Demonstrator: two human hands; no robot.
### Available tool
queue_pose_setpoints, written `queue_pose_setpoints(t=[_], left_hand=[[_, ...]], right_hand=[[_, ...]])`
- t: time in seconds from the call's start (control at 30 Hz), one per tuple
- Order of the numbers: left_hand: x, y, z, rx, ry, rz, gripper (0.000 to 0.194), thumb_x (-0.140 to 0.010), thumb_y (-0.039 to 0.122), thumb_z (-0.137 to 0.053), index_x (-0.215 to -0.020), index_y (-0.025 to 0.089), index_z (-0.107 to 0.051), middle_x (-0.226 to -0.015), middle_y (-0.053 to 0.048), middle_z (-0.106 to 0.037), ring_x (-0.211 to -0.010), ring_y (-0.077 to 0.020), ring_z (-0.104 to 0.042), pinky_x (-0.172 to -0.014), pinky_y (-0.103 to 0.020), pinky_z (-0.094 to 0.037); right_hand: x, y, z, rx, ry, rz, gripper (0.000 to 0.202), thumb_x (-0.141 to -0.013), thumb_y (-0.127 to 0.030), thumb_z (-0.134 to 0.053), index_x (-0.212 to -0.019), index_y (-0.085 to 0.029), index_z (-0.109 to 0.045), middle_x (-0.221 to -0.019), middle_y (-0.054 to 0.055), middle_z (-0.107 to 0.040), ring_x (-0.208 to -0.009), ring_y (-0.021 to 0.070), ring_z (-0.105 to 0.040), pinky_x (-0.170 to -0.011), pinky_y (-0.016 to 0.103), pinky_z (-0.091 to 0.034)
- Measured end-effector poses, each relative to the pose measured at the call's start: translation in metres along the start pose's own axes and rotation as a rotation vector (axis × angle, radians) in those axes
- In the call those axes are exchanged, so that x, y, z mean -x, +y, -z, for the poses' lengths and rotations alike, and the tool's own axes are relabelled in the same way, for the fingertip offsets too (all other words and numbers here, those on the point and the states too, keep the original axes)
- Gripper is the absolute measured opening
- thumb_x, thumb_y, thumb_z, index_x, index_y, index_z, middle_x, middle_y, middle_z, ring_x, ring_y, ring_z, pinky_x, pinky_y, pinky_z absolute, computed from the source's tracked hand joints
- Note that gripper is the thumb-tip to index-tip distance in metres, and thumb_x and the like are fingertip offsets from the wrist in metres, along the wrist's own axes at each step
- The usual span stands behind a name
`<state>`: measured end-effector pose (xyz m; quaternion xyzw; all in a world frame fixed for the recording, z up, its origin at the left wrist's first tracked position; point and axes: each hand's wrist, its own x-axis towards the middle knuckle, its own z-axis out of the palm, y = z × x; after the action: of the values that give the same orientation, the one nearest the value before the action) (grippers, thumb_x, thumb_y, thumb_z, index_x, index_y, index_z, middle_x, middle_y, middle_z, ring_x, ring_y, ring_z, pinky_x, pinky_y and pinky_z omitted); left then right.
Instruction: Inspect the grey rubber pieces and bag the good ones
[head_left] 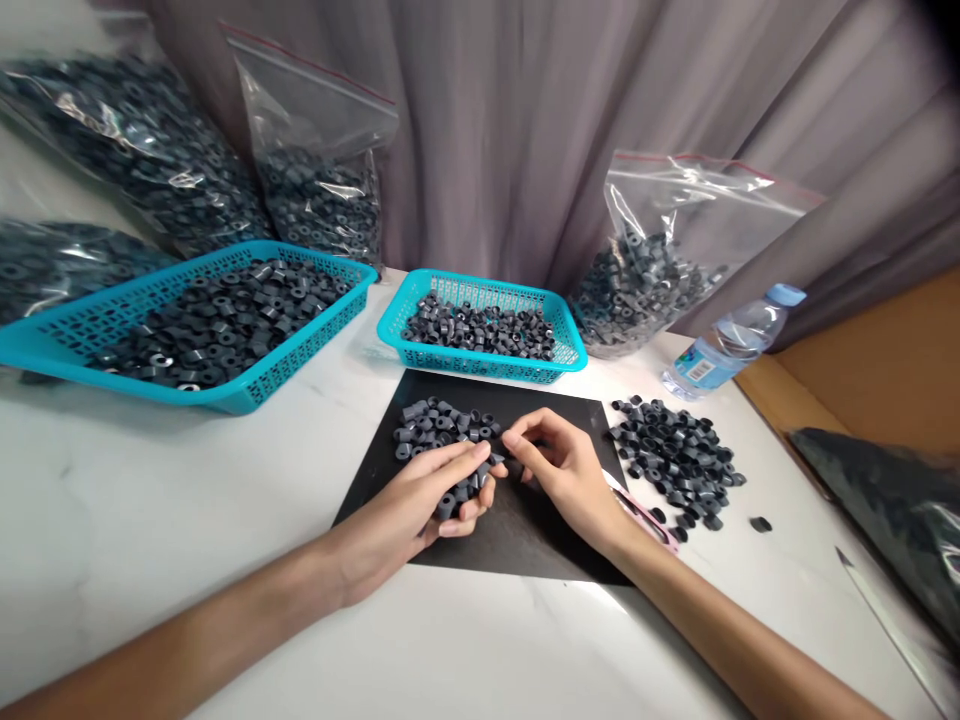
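Several small dark grey ring-shaped plastic parts (448, 503) are cupped in my left hand (442, 485), its thumb lying over the top of them. Close beside it, my right hand (559, 465) has thumb and index finger pinched together; what sits between the fingertips is too small and dark to make out. Both hands are over a black mat (510, 545). A heap of the same grey parts (435, 425) lies on the mat just behind my left hand. Partly under my right wrist is a flat object with a pink edge (649, 525).
A large blue basket (247, 392) and a smaller blue basket (491, 362) hold grey parts. Zip bags of parts (322, 190) stand behind, with another bag (645, 280) at right. A water bottle (727, 345) stands near a pile of dark caps or rings (679, 460) on the white table (187, 500).
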<state>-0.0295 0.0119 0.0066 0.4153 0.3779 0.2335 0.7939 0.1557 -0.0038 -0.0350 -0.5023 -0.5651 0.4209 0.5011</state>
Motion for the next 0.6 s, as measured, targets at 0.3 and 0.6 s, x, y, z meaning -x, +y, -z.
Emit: queue_pose_setpoints(t=[0.3,0.6], left_hand=[[0.0002,0.0014,0.0003,-0.013,0.032,0.016,0.029,-0.092,0.043,-0.062,-0.091,0.015,-0.068,-0.072,0.001,-0.051,-0.056,-0.0063,-0.034,-0.051,-0.022,-0.024],[0.0011,-0.0008,0.002,0.038,0.029,0.003,0.029,-0.092,0.043,-0.061,-0.095,0.015,-0.065,-0.08,-0.001,-0.054,-0.065,-0.0078,-0.042,-0.054,-0.02,-0.03]], right_hand=[[-0.0003,-0.0006,-0.002,0.035,0.009,0.02,0.029,-0.09,-0.049,-0.063,-0.089,-0.02,-0.061,-0.086,0.002,-0.062,-0.074,0.0141,-0.057,-0.059,0.024,-0.05],[0.0034,-0.0034,-0.001,-0.025,0.032,0.058,0.028,-0.093,-0.048,-0.061,-0.092,-0.02,-0.062,-0.086,0.001,-0.062,-0.071,0.0129,-0.058,-0.06,0.023,-0.05]])
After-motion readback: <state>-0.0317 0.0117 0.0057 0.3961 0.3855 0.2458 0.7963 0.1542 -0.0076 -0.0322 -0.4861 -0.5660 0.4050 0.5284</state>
